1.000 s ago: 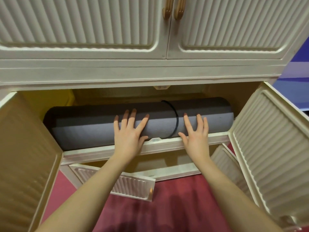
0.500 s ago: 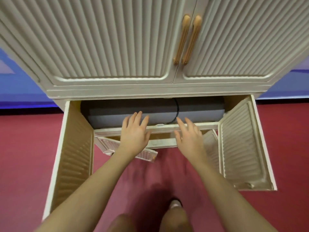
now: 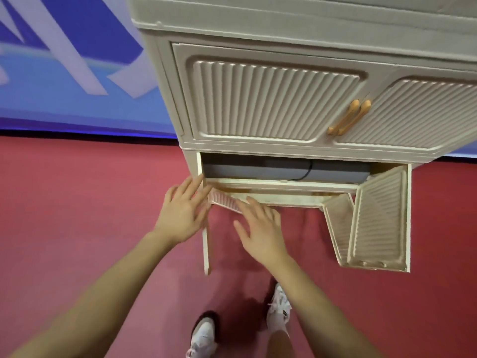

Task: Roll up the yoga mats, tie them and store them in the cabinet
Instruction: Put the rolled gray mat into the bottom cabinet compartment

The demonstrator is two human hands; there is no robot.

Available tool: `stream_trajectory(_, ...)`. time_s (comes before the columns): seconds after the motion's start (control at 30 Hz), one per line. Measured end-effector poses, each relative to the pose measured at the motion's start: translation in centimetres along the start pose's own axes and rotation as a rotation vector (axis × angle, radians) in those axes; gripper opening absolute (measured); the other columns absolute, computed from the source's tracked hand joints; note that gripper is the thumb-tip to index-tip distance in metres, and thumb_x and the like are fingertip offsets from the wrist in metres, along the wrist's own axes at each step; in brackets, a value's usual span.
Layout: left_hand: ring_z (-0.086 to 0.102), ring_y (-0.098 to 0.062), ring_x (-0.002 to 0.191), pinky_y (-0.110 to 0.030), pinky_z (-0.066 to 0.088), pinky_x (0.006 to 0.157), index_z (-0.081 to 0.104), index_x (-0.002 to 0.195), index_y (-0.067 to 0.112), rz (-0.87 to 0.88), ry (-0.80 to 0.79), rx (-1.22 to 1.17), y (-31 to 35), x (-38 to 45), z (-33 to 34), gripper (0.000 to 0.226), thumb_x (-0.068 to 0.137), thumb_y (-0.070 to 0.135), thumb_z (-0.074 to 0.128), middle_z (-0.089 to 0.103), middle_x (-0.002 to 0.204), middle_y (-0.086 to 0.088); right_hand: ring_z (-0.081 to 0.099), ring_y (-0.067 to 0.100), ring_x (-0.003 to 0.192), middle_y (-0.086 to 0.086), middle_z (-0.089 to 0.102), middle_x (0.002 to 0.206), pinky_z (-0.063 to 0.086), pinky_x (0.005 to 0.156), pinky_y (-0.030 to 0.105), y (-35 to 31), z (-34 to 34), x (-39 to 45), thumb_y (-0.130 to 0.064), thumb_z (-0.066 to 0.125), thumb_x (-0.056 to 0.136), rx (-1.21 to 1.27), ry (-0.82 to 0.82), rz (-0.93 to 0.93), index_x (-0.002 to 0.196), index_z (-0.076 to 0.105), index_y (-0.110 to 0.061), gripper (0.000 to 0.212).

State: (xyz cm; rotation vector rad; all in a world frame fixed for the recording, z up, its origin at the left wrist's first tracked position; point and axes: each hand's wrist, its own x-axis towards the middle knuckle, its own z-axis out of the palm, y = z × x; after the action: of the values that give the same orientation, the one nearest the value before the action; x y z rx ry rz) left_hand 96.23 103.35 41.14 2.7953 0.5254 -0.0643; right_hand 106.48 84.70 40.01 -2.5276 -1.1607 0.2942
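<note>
**Mat lies in the open cabinet, your hands are free**

Head view: you look down at a cream cabinet (image 3: 284,27) with ribbed doors that stands on a red floor (image 3: 77,215). Behind it, at the upper left, there is a blue wall (image 3: 64,73) with pale stripes. The two upper doors are closed, and their two orange handles (image 3: 348,117) sit side by side.

Under them one compartment is open. The grey mat (image 3: 258,170) lies rolled inside it, lengthwise, and a dark tie (image 3: 307,171) goes around it right of the middle. The right door (image 3: 379,218) of this compartment stands open toward you. The left door (image 3: 205,236) is also open and you see it only by its edge. Below, two smaller doors of a lower compartment are partly open.

Your left hand (image 3: 180,213) is at the left door, the fingers (image 3: 192,184) spread and flat, their tips near the frame of the compartment; it holds nothing. Your right hand (image 3: 260,228) is in front of the lower compartment, fingers also spread wide, empty. If it touches the small door, I cannot tell.

At the bottom your two white shoes (image 3: 204,337) stand on the floor.
</note>
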Motion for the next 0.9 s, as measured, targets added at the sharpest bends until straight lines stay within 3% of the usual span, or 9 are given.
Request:
stream_trajectory(0.1, 0.007, -0.02, 0.147, -0.047, 0.007, 0.115, 0.022, 0.151, 0.03, 0.0, -0.222, -0.033, -1.9, -0.9, 1.3, 0.076, 0.085, 0.059, -0.001, 0.005, 0.158, 0.01, 0.046, 0.027, 0.128, 0.001, 0.046, 0.145, 0.029, 0.106, 0.048, -2.3, 1.3, -1.0, -0.052, 0.031, 0.091, 0.017, -0.149, -0.067, 0.142, 0.044, -0.03, 0.057)
stream_trajectory(0.17, -0.001, -0.017, 0.148, -0.045, -0.002, 0.116, 0.013, 0.151, 0.033, 0.024, -0.255, -0.017, -1.8, -0.7, 2.0, 0.075, 0.084, 0.059, -0.007, -0.005, 0.156, 0.014, 0.042, 0.025, 0.132, 0.0, 0.041, 0.149, 0.02, 0.109, 0.045, -2.6, 2.2, -1.6, -0.055, 0.027, 0.09, 0.029, -0.251, -0.069, 0.145, 0.037, -0.03, 0.061)
stream_trajectory(0.33, 0.007, -0.023, 0.148, -0.048, 0.001, 0.115, 0.011, 0.152, 0.033, 0.008, -0.254, 0.042, 1.6, 1.6, 2.8, 0.074, 0.083, 0.054, -0.007, 0.003, 0.16, 0.004, 0.056, 0.024, 0.116, 0.001, 0.057, 0.133, 0.027, 0.096, 0.042, 1.2, 2.0, -2.1, -0.037, 0.034, 0.089, -0.096, -0.106, -0.022, 0.142, 0.042, -0.025, 0.054)
stream_trajectory(0.43, 0.023, -0.03, 0.144, -0.051, 0.018, 0.113, 0.023, 0.151, 0.023, -0.061, -0.253, 0.015, 4.6, 3.3, 3.3, 0.074, 0.085, 0.051, 0.006, 0.015, 0.159, -0.01, 0.057, 0.03, 0.098, 0.01, 0.058, 0.12, 0.044, 0.084, 0.042, 4.4, 0.1, -0.6, -0.035, 0.042, 0.086, -0.271, -0.022, -0.017, 0.141, 0.045, -0.026, 0.056)
stream_trajectory(0.53, 0.054, -0.042, 0.116, -0.052, 0.047, 0.09, 0.051, 0.136, 0.007, -0.112, -0.171, -0.014, 6.7, 5.0, 3.8, 0.063, 0.086, 0.04, 0.031, 0.052, 0.132, -0.024, 0.057, 0.031, 0.085, 0.013, 0.058, 0.111, 0.048, 0.073, 0.042, 6.5, -1.5, 1.7, -0.025, 0.073, 0.072, -0.352, -0.011, -0.053, 0.138, 0.052, -0.023, 0.069)
stream_trajectory(0.6, 0.059, -0.041, 0.101, -0.048, 0.051, 0.081, 0.05, 0.135, 0.004, -0.12, -0.157, -0.078, 8.0, 5.9, 3.9, 0.062, 0.084, 0.037, 0.035, 0.058, 0.117, -0.021, 0.056, 0.03, 0.076, 0.013, 0.059, 0.105, 0.047, 0.065, 0.04, 7.7, -2.2, 2.8, -0.018, 0.08, 0.064, -0.375, -0.024, -0.056, 0.136, 0.054, -0.021, 0.076)
stream_trajectory(0.73, 0.054, -0.034, 0.116, -0.048, 0.042, 0.098, 0.028, 0.149, 0.01, -0.103, -0.055, -0.134, 9.4, 7.6, 4.6, 0.065, 0.09, 0.03, 0.045, 0.053, 0.131, -0.015, 0.058, 0.032, 0.09, 0.013, 0.057, 0.114, 0.051, 0.077, 0.044, 10.3, -3.4, 4.0, -0.022, 0.082, 0.066, -0.315, -0.065, -0.079, 0.139, 0.046, -0.015, 0.082)
stream_trajectory(0.83, 0.032, -0.027, 0.139, -0.043, 0.018, 0.114, 0.008, 0.153, 0.018, -0.157, -0.064, -0.132, 9.8, 9.1, 4.9, 0.068, 0.097, 0.032, 0.045, 0.025, 0.156, -0.008, 0.049, 0.031, 0.107, 0.012, 0.055, 0.122, 0.049, 0.088, 0.044, 12.1, -4.6, 4.8, -0.02, 0.079, 0.068, -0.305, -0.058, -0.191, 0.133, 0.047, -0.012, 0.073)
stream_trajectory(0.9, 0.027, -0.027, 0.141, -0.042, 0.015, 0.115, 0.007, 0.153, 0.02, -0.15, -0.043, -0.103, 10.3, 10.3, 4.7, 0.07, 0.097, 0.035, 0.047, 0.014, 0.16, -0.005, 0.052, 0.031, 0.109, 0.011, 0.055, 0.125, 0.05, 0.087, 0.042, 13.2, -5.1, 6.0, -0.02, 0.079, 0.068, -0.303, -0.096, -0.214, 0.13, 0.051, -0.01, 0.068)
